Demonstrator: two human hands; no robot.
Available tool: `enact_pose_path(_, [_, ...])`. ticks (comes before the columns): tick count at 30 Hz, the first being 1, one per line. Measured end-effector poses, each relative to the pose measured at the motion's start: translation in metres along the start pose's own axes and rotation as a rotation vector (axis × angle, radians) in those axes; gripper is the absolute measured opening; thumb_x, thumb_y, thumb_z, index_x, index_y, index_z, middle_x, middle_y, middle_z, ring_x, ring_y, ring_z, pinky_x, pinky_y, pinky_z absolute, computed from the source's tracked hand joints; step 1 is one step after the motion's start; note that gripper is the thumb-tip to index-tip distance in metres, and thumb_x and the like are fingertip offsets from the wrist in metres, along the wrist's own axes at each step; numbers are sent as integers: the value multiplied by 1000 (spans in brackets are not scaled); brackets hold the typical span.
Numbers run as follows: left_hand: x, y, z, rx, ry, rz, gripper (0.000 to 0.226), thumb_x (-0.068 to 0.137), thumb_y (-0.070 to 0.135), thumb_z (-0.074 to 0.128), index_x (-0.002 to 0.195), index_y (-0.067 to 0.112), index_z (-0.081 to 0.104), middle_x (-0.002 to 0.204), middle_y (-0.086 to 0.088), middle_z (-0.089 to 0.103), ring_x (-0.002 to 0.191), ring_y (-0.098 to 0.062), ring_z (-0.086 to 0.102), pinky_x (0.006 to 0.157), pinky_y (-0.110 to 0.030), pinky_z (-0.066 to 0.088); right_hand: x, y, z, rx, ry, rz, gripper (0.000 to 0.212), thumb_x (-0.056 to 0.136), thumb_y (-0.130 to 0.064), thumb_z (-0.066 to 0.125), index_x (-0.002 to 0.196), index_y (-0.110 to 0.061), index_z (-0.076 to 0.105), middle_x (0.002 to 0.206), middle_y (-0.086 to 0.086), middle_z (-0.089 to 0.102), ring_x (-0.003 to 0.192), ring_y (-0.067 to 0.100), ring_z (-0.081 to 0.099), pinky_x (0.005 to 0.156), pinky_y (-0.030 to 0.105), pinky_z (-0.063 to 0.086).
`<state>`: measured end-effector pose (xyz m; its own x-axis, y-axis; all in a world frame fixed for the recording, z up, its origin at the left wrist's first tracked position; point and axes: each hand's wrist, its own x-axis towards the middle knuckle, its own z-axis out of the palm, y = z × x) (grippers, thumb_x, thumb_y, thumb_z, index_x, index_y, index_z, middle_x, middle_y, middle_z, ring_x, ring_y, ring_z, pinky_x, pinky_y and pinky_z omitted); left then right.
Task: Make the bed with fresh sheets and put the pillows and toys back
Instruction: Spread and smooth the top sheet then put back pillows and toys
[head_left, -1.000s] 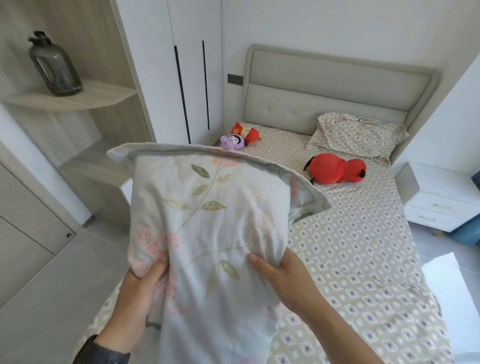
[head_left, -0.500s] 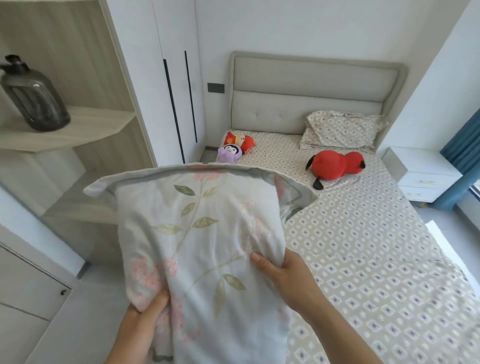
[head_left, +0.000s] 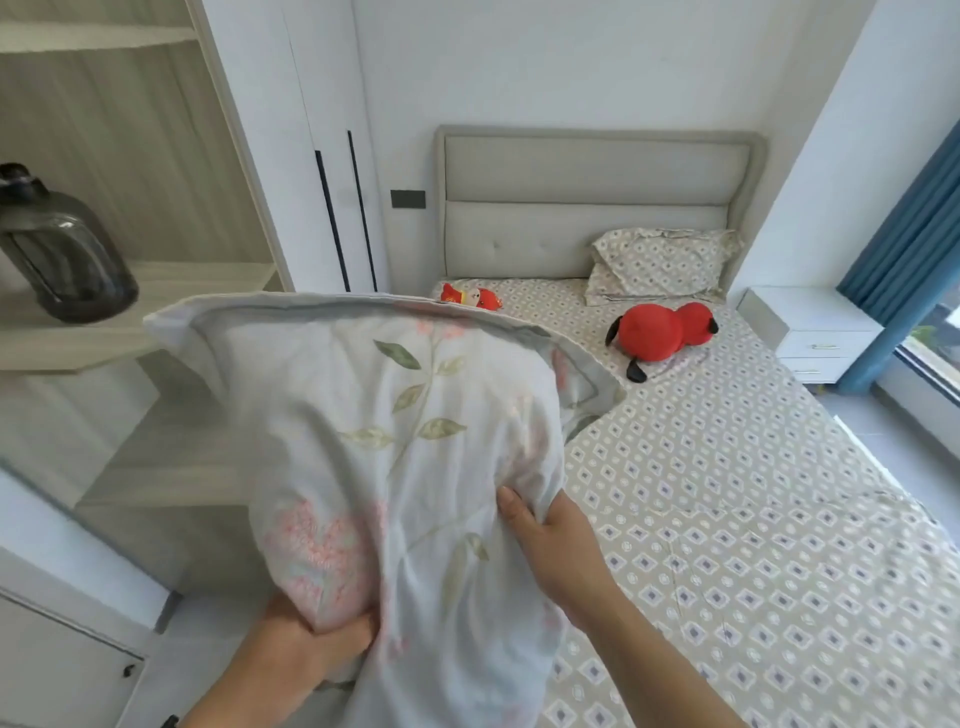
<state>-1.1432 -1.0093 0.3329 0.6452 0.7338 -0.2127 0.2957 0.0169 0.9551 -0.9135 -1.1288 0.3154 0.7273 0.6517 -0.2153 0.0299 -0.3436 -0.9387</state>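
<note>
Gripping the floral pillow (head_left: 395, 447) up off the foot of the bed (head_left: 727, 519) with left hand (head_left: 306, 644) bunched underneath and right hand (head_left: 545, 530) pinching loose cover, so could easily slide out and drop.

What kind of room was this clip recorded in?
A home bedroom, most likely: a bed with a padded headboard, a patterned pillow against it, a white nightstand beside it, and a red plush toy on the sheet.
</note>
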Motion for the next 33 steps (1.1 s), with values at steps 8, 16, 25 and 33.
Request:
enact_pose_path(8, [58, -32, -150, 207, 15, 118, 42, 76, 0, 82, 84, 35, 61, 77, 22, 66, 91, -17, 63, 72, -17, 46, 2, -47, 156, 123, 199, 60, 32, 90, -52, 68, 115, -33, 66, 105, -13, 73, 97, 9, 70, 90, 39, 57])
enact_pose_path(16, [101, -23, -280, 110, -60, 275, 54, 78, -1, 80, 104, 43, 63, 93, 46, 63, 97, 19, 59, 78, -7, 44, -4, -95, 260, 158, 249, 89, 33, 88, -55, 69, 111, -31, 68, 100, -15, 75, 91, 4, 72, 82, 30, 59])
enact_pose_path(25, [153, -32, -317, 70, -64, 327, 51, 79, 1, 79, 110, 40, 66, 103, 38, 66, 102, 16, 60, 83, -6, 47, 38, -111, 309, 188, 284, 101, 36, 91, -51, 68, 120, -30, 64, 106, -15, 73, 95, 3, 69, 80, 23, 55])
enact_pose_path(33, [263, 5, -264, 61, -232, 346, 44, 82, 15, 81, 120, 30, 64, 108, 22, 72, 104, 2, 66, 92, -29, 53, 118, -105, 271, 292, 496, 93, 50, 87, -54, 71, 129, -33, 56, 117, -15, 68, 107, 9, 65, 94, 36, 53])
